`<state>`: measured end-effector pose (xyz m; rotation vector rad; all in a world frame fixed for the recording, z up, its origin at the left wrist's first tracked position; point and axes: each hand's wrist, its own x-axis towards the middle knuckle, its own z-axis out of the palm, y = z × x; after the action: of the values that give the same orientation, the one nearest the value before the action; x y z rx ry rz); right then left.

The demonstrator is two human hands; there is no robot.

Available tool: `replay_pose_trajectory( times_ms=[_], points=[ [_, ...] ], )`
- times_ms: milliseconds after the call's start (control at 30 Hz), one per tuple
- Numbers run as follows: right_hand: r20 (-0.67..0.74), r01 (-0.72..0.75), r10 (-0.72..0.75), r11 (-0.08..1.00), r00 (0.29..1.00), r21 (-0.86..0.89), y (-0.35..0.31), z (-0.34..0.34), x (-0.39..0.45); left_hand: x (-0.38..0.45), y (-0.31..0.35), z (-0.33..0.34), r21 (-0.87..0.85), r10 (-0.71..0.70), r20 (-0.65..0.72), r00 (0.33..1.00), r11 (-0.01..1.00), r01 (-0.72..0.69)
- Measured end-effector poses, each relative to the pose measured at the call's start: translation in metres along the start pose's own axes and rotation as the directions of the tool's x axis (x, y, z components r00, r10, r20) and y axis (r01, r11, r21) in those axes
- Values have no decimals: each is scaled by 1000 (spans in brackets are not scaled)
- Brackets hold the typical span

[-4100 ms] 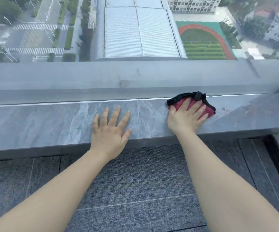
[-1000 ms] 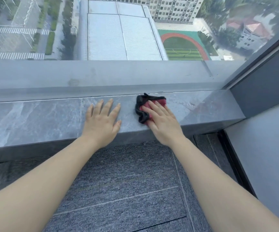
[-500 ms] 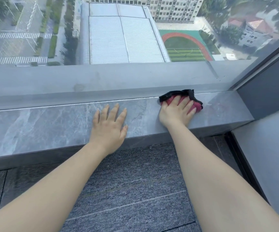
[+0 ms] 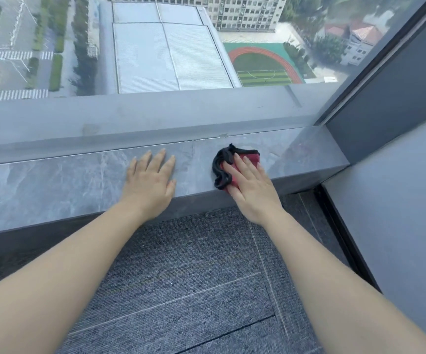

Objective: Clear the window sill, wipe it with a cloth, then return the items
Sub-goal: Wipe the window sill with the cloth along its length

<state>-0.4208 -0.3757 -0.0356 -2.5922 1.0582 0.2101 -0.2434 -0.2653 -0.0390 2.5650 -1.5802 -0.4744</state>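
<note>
grey sill point(image 4: 53, 185), cloth point(image 4: 228, 164) under right hand point(image 4: 251, 186), left hand point(image 4: 150, 182) beside

Grey marble-patterned window sill point(image 4: 53, 185) runs along the foot of the glass, ending at the right-hand wall; a red cloth point(image 4: 250, 157) with black trim lies toward its right end, reaching the front edge; the right hand point(image 4: 251, 186) rests flat upon the cloth; the left hand point(image 4: 150, 182) lies flat mid-sill, fingers toward the back edge.
</note>
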Motion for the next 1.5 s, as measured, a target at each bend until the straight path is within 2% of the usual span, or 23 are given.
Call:
replay_pose_trajectory(
  times_ms=[167, 333, 433, 500, 633, 767, 833, 933, 1000, 1133, 1333, 1400, 1500],
  points=[
    [-78, -293, 294, 956, 953, 13, 31, -5, 7, 11, 23, 6, 3, 53, -15, 998, 999, -53],
    [-66, -595, 605, 795, 794, 118, 28, -12, 44, 15, 27, 13, 15, 59, -35, 998, 998, -58],
    [-42, -688, 700, 710, 713, 151, 19, -19, 68, 15, 26, 14, 20, 57, -34, 998, 998, -57],
    [-39, -681, 692, 718, 721, 147, 9, -20, 79, 15, 27, 14, 18, 54, -32, 998, 998, -53],
    [-75, -539, 548, 835, 833, 112, -13, -12, 80, 16, 27, 13, 24, 53, -29, 998, 998, -52],
    [-105, -204, 208, 978, 973, 43, -14, -4, 55, 15, 28, 11, 8, 53, -36, 998, 999, -53],
    [-81, -57, 61, 997, 995, 51, -5, -3, 40, 15, 28, 9, -2, 51, -35, 998, 999, -52],
    [-67, 28, -22, 996, 998, 86, 13, -4, 18, 15, 30, 6, 14, 57, -10, 998, 998, -57],
    [-82, -5, 11, 997, 997, 75, 28, -3, 5, 18, 36, 6, 9, 69, -5, 998, 998, -69],
    [-142, -222, 226, 974, 964, 42, 52, -6, -4, 27, 54, 9, -10, 112, 2, 994, 994, -112],
    [-104, -557, 565, 825, 818, 102, 70, -19, 29, 30, 60, 15, 14, 120, -6, 993, 993, -120],
    [-94, -609, 618, 786, 781, 106, 73, -25, 46, 31, 60, 17, 13, 120, -10, 993, 993, -120],
    [-86, -629, 637, 771, 766, 100, 72, -31, 67, 31, 61, 16, 34, 113, -8, 994, 993, -112]
  ],
)
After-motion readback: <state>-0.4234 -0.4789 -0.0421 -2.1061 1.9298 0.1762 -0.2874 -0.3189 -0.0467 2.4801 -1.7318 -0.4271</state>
